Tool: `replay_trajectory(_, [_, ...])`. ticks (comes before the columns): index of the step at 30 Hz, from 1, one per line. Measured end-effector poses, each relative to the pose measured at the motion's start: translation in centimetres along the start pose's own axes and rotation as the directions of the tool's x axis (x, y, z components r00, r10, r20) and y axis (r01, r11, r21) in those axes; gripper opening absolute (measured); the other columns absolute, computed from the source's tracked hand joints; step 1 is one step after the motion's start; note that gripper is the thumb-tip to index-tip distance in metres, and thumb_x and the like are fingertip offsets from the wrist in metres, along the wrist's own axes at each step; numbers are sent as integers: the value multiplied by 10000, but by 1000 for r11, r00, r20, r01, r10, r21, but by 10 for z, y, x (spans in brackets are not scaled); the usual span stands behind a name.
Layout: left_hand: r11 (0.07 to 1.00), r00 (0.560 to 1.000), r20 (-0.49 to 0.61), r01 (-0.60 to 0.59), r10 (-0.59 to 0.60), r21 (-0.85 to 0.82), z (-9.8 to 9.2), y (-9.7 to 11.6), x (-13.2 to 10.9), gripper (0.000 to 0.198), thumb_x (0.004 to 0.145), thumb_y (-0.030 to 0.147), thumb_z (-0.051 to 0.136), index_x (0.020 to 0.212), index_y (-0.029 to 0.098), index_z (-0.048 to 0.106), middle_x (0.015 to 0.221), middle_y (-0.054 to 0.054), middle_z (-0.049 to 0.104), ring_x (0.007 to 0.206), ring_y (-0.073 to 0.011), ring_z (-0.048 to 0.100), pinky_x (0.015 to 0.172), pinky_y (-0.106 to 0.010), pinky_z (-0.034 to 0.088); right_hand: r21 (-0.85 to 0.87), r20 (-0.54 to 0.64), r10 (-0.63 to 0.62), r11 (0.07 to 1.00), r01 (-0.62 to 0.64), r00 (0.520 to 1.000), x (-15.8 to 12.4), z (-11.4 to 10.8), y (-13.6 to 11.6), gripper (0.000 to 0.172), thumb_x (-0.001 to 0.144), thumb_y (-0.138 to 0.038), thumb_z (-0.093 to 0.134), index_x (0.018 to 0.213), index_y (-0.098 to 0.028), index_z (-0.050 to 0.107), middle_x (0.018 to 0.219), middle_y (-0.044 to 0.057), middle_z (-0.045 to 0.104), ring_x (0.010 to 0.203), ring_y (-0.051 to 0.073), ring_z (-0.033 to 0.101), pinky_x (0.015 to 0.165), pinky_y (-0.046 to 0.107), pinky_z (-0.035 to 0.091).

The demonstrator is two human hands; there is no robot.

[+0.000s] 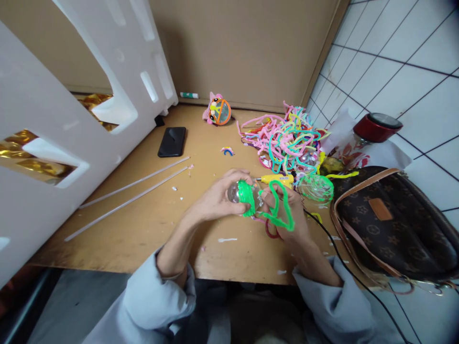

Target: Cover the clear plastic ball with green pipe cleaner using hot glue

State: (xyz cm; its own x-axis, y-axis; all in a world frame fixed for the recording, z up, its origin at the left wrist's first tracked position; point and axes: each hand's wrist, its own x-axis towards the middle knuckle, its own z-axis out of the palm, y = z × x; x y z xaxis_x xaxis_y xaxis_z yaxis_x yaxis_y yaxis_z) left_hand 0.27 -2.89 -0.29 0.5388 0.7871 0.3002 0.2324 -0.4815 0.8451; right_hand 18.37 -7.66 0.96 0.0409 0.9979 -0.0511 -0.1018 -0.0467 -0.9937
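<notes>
Near the middle of the desk [150,224], a little toward its front edge, the left hand [215,198] curls around a clear ball [234,191]. Its fingers are closed over the top and its thumb sits underneath, which seems to steady the round, slippery thing just above the wood. The right hand [289,212] pinches a green pipe cleaner [278,212] between thumb and fingers. One end is wound tight against the ball's right side and the rest hangs in a loose loop over the knuckles, probably held taut so the wrap stays snug. A yellow glue gun [278,179] lies just behind the hands with its tip pointing left toward the ball. Its black cable [335,248] trails past the right wrist and off the front edge, close enough to snag a sleeve. Right of the gun sits a second ball wrapped in green [317,188]. Behind it, a tangled heap of pipe cleaners [287,136] fills the back right corner. A brown handbag [390,220] and a red-lidded jar [375,128] crowd the right edge. Two long clear glue sticks [134,183] lie slantwise on the left half, and a black phone [172,141] lies farther back. At the back edge are a pink toy with orange goggles [217,111] and a small rainbow piece [227,151]. A white foam panel [53,119] leans over the left side.
</notes>
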Motion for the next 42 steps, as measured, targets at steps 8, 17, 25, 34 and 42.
replay_trajectory(8, [999, 998, -64, 13, -15, -33, -2, -8, 1, 474, 645, 307, 775, 1078, 202, 613, 1286, -118, 586, 1294, -319, 514, 1111, -480, 391, -279, 382, -108, 933, 227, 918, -17, -6, 10, 183, 871, -346, 595, 777, -193, 629, 630, -27, 654, 498, 88, 489, 481, 210, 363])
replay_trajectory(17, [1000, 996, -90, 22, -24, -16, -2, -7, 3, 443, 657, 285, 755, 1067, 198, 611, 1278, -113, 601, 1280, -305, 529, 1110, -470, 391, -657, 525, -200, 522, 543, 827, -13, -23, 38, 199, 927, -183, 545, 942, -188, 743, 882, 65, 759, 804, 182, 679, 718, 282, 463])
replay_trajectory(25, [1000, 991, -133, -1, 3, 16, -1, -12, 4, 440, 670, 303, 772, 1069, 202, 617, 1252, -111, 612, 1251, -291, 551, 1096, -464, 412, -731, 256, -389, 521, 441, 885, -1, -32, 30, 176, 887, -234, 580, 739, -197, 667, 678, 3, 686, 616, 142, 613, 612, 253, 434])
replay_trajectory(34, [999, 990, -141, -13, 19, 44, 0, -13, 5, 430, 680, 345, 774, 1053, 204, 613, 1234, -115, 613, 1233, -296, 561, 1097, -475, 413, -981, -115, -138, -138, -134, 984, 36, -39, -4, 441, 954, -453, 506, 1028, -63, 698, 967, 223, 725, 880, 324, 706, 686, 362, 478])
replay_trajectory(42, [996, 991, -131, -11, 23, 94, 1, -10, 4, 433, 694, 336, 744, 1080, 193, 608, 1254, -112, 602, 1246, -304, 556, 1088, -465, 422, -965, -232, -110, -97, -243, 966, 48, -44, 15, 479, 891, -478, 543, 1101, -65, 663, 1046, 214, 728, 977, 338, 704, 741, 361, 479])
